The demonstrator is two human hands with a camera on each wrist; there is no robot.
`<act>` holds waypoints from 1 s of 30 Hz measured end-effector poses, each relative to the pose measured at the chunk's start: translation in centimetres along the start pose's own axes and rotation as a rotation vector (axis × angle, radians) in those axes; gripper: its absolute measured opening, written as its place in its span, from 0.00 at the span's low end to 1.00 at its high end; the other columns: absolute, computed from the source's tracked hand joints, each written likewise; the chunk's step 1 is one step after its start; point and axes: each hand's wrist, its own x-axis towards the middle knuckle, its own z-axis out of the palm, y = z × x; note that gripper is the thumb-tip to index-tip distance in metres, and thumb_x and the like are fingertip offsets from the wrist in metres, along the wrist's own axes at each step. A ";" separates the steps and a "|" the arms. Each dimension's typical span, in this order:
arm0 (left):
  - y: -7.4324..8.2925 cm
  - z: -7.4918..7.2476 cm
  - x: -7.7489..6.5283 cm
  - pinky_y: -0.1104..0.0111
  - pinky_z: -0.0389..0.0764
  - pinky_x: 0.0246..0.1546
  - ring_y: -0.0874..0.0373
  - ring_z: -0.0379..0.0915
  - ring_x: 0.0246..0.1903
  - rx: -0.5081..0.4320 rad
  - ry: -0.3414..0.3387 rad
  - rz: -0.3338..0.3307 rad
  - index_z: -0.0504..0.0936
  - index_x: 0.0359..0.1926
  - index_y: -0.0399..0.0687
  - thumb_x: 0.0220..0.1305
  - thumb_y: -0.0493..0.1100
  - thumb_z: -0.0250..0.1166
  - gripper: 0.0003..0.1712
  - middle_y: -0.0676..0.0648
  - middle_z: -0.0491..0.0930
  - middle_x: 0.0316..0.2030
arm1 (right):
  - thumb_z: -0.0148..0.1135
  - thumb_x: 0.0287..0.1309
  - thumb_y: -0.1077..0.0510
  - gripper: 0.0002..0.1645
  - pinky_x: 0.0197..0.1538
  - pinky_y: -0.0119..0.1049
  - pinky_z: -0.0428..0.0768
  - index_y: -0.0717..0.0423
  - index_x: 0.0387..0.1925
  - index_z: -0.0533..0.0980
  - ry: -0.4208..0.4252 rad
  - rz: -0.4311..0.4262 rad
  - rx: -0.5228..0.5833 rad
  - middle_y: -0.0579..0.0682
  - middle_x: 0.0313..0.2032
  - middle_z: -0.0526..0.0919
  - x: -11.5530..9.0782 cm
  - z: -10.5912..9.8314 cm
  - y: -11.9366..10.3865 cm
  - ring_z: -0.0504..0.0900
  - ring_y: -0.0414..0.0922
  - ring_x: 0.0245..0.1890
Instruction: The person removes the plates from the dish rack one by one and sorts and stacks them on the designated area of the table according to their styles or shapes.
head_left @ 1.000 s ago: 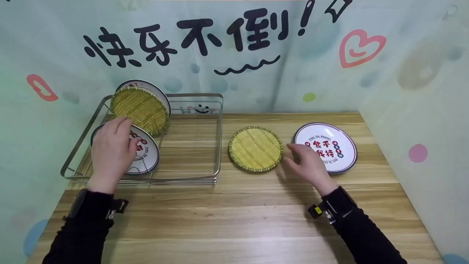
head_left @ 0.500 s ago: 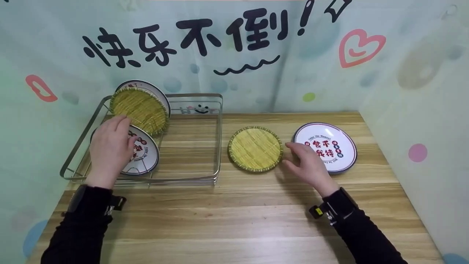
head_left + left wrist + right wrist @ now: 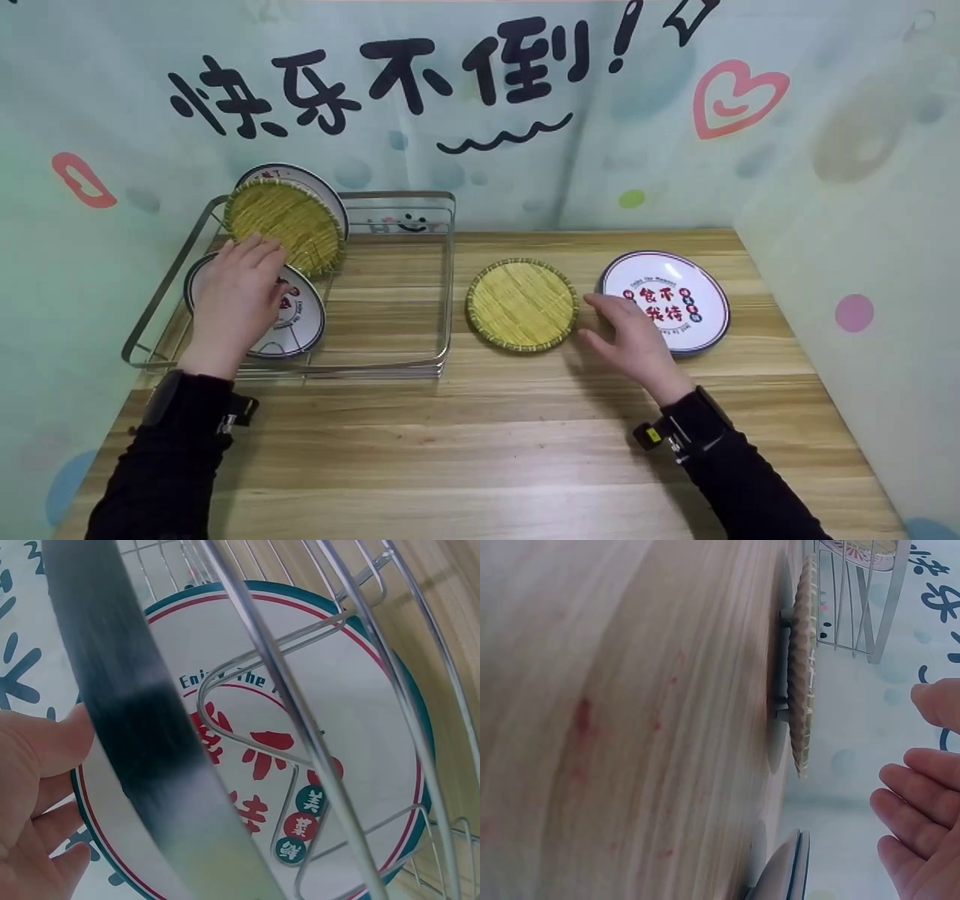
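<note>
My left hand (image 3: 238, 300) pinches the rim of a white plate (image 3: 300, 326) with a dark blue edge and red characters. The plate leans in a wire rack (image 3: 375, 367). In the left wrist view the thumb (image 3: 64, 739) lies at the plate's rim, with the other fingers partly hidden by it. My right hand (image 3: 630, 337) hovers with relaxed fingers and holds nothing. It is between a round woven tray (image 3: 523, 304) and another white plate (image 3: 675, 274), overlapping that plate in the head view. The woven tray sits raised on short supports in the right wrist view.
Behind the left hand, a second woven tray (image 3: 285, 217) stands tilted in the rack, in front of another white plate (image 3: 315, 180). A printed curtain (image 3: 525, 180) closes off the back of the wooden table (image 3: 450, 450).
My left hand has shifted slightly to the right along the top of the leaning plate. The plate stays in its place, and the right hand has hardly moved.
</note>
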 end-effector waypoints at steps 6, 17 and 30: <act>-0.3 0.1 0.2 0.45 0.62 0.67 0.34 0.75 0.51 -0.016 0.042 0.024 0.81 0.46 0.29 0.47 0.24 0.72 0.21 0.30 0.81 0.46 | 0.71 0.57 0.57 0.35 0.66 0.53 0.69 0.65 0.63 0.71 -0.016 -0.006 0.005 0.63 0.60 0.76 0.0 0.1 0.1 0.74 0.58 0.61; -0.7 -0.2 0.4 0.48 0.78 0.45 0.36 0.75 0.35 -0.080 0.121 0.070 0.84 0.37 0.28 0.46 0.19 0.68 0.14 0.31 0.82 0.34 | 0.70 0.58 0.57 0.33 0.65 0.52 0.70 0.65 0.63 0.72 -0.003 -0.004 0.018 0.63 0.59 0.77 -0.1 0.0 -0.2 0.74 0.58 0.60; -1.2 -1.5 -0.2 0.49 0.81 0.36 0.38 0.79 0.34 -0.105 0.085 0.132 0.85 0.34 0.34 0.46 0.16 0.65 0.15 0.35 0.85 0.34 | 0.70 0.58 0.58 0.32 0.65 0.53 0.69 0.65 0.62 0.72 0.023 -0.025 0.023 0.63 0.59 0.77 -0.1 0.3 -0.2 0.74 0.58 0.59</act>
